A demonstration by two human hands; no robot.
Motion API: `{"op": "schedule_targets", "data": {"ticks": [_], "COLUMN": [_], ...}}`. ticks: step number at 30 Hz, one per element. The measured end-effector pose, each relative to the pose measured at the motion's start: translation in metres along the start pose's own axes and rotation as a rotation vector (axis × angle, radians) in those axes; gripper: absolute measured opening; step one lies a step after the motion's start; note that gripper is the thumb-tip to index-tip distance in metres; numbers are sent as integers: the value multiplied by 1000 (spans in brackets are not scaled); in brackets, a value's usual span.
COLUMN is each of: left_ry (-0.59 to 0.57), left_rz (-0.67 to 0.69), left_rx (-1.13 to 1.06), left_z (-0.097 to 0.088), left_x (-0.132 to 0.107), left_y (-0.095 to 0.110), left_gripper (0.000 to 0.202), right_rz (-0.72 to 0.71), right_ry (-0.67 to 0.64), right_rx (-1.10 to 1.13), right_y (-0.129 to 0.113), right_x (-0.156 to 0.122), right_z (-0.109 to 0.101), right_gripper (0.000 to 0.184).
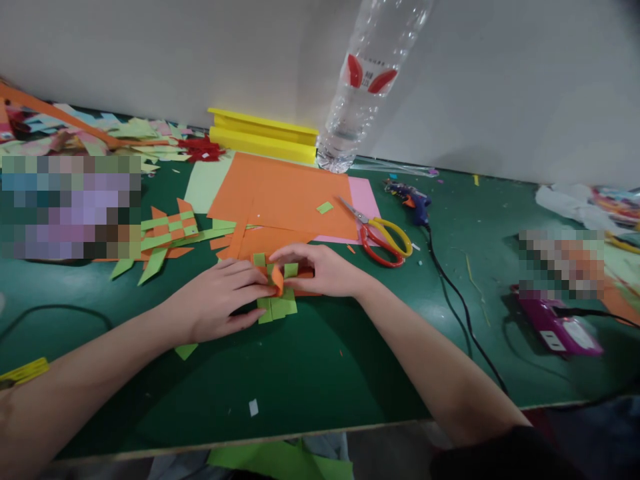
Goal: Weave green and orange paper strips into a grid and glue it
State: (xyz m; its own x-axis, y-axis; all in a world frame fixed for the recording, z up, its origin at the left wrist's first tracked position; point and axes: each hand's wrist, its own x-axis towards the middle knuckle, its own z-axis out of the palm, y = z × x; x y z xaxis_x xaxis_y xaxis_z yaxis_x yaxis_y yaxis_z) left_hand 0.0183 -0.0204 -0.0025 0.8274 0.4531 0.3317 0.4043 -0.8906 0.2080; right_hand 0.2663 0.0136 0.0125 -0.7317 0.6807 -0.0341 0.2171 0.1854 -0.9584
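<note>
At bench [320,380], near centre: one weave [278,309]; our left fingers [250,291] spread upon it, right fingers [294,251] at its upturned strip [277,278], pinch unclear. Step, we judge: weaving; next calls for flat tucking.

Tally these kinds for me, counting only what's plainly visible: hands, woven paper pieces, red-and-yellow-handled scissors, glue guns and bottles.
Hands: 2 (left hand, right hand)
Woven paper pieces: 2 (one at the hands, one further left)
Red-and-yellow-handled scissors: 1
Glue gun: 1
Bottle: 1
Total: 7
</note>
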Motion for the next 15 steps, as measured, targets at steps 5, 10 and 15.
{"op": "schedule_targets", "data": {"ticks": [5,10,15], "left_ry": [-4,-15,-13], "left_rz": [9,28,17], "left_rx": [-3,10,-6], "left_z": [1,3,3], "left_x": [0,-1,-1], "left_y": [0,-2,-1], "left_gripper": [26,26,28], "right_rz": [43,28,55], "right_ry": [31,54,64], "right_rx": [29,51,93], "right_y": [1,1,-1], "right_x": [2,3,4], "right_z": [1,1,0], "right_gripper": [29,23,24]}}
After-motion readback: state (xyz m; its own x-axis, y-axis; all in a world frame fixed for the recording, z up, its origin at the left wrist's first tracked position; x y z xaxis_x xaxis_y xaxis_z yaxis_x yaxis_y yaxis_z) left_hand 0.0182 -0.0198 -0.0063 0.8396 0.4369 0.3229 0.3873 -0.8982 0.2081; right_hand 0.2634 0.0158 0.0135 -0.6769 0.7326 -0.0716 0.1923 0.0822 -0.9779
